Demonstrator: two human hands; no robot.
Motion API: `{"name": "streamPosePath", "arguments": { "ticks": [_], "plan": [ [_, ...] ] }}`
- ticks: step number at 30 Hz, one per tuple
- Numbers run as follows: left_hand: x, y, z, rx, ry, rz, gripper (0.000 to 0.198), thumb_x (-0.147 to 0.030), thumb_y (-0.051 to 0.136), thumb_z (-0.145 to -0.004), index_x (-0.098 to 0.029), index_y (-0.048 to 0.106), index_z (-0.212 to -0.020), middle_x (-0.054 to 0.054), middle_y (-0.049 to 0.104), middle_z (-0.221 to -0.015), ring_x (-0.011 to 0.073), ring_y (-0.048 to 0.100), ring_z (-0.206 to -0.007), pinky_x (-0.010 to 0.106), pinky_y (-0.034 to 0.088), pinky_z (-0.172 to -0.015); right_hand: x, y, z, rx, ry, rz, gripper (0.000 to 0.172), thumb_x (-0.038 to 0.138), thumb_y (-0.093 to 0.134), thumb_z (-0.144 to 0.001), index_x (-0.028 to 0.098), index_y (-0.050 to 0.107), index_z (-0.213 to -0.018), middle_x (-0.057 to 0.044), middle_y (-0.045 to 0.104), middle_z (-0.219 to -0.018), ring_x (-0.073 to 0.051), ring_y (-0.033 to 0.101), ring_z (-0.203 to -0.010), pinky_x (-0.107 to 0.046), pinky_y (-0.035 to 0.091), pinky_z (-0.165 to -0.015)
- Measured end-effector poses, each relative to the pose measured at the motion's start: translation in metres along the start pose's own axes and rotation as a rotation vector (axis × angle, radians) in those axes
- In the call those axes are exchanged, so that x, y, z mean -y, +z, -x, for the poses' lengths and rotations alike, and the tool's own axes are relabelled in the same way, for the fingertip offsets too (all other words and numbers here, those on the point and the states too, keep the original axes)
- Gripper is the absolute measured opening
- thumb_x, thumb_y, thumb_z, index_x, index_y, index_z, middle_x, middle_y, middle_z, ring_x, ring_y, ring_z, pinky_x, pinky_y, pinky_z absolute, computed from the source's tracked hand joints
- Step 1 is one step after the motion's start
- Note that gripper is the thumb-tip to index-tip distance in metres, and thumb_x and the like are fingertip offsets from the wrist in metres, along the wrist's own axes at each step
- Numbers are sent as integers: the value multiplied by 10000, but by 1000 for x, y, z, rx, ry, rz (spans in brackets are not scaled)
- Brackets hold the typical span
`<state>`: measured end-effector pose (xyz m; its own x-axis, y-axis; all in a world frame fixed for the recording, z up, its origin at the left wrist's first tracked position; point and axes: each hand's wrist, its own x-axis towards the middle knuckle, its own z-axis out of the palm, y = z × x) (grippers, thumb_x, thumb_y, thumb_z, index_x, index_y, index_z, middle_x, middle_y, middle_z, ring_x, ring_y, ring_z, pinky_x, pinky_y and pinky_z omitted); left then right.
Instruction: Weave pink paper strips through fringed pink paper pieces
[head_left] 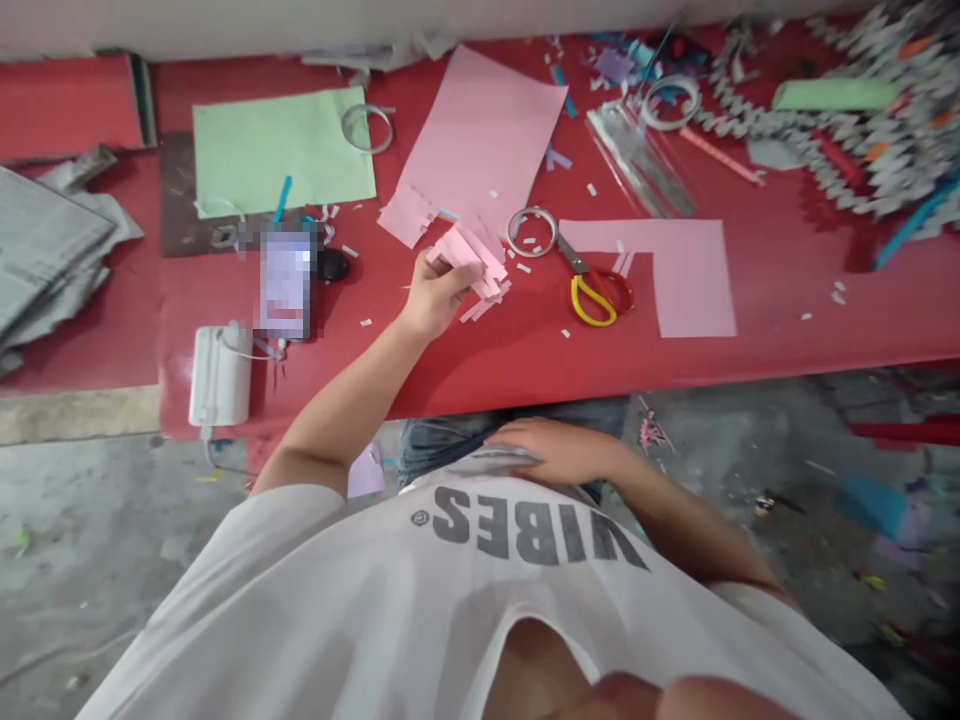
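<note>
A bundle of cut pink paper strips (480,268) is gripped at the table's middle, just beyond the front edge of a red-covered tabletop (360,365). Its long axis is laid diagonally across the view, from the upper left to the lower right, and the loose strip ends are pointed toward the lower right, away from the grip. The bundle is held by the left hand (439,295), whose fingers are curled closed around its near end, so that the left hand is much the nearer of the two. The right hand (555,450) is kept well apart, below the table edge; it is open and laid flat, with nothing gripped, on the shirt hem over blue jeans (450,440).

Directly above the bundle, a larger pink paper sheet (480,130) is laid at a slant, with a small notched pink piece (405,215) at its lower corner. To the right, yellow-handled scissors (592,298) are left lying with their steel blades directed up and to the left, toward a thin metal ring (531,232). Farther right, an L-shaped pink offcut (694,280) is spread flat. A pale green sheet (281,150) and a pixelated phone (285,282) are seen to the left, and a white charger (220,375) is placed near the front edge.
</note>
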<state>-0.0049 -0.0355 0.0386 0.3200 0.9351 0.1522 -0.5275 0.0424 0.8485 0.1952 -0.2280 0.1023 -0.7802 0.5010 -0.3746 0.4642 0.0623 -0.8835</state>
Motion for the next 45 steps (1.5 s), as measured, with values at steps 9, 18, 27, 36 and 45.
{"name": "streamPosePath", "arguments": {
  "ticks": [9, 18, 27, 36, 45],
  "plan": [
    [-8, 2, 1, -53, 91, -155, 455, -573, 957, -718, -190, 721, -786, 0, 725, -695, 186, 750, -613, 319, 681, -609, 21, -111, -25, -977, -297, 64, 169, 391, 714, -1011, 241, 752, -1079, -21, 741, -870, -172, 676, -701, -317, 539, -636],
    [-15, -10, -6, 81, -59, -292, 519, -685, 904, -721, -194, 748, -792, 26, 723, -669, 210, 753, -609, 291, 646, -518, -26, -141, -92, -758, -344, -173, 404, 607, 723, -975, 219, 698, -863, 6, 699, -704, -120, 617, -490, -255, 467, -446],
    [0, -17, -15, 122, -108, -304, 503, -696, 854, -769, -199, 778, -764, 28, 725, -664, 205, 747, -601, 321, 659, -580, -50, -149, -92, -866, -358, -11, 341, 500, 686, -993, 217, 657, -805, 15, 594, -667, -121, 504, -549, -286, 402, -526],
    [-4, -19, -12, 183, -258, -222, 393, -503, 951, -755, -137, 812, -794, 144, 788, -782, 249, 791, -671, 299, 677, -600, -56, -148, -98, -916, -334, -39, 305, 451, 669, -977, 222, 632, -779, 20, 545, -648, -119, 418, -532, -292, 358, -520],
    [-3, -15, -10, 185, -227, -348, 413, -536, 938, -756, -162, 786, -846, 118, 805, -829, 235, 789, -693, 316, 687, -618, -60, -147, -96, -896, -366, 67, 328, 492, 618, -1035, 230, 661, -842, -1, 600, -720, -146, 496, -603, -324, 407, -583]
  ]
}}
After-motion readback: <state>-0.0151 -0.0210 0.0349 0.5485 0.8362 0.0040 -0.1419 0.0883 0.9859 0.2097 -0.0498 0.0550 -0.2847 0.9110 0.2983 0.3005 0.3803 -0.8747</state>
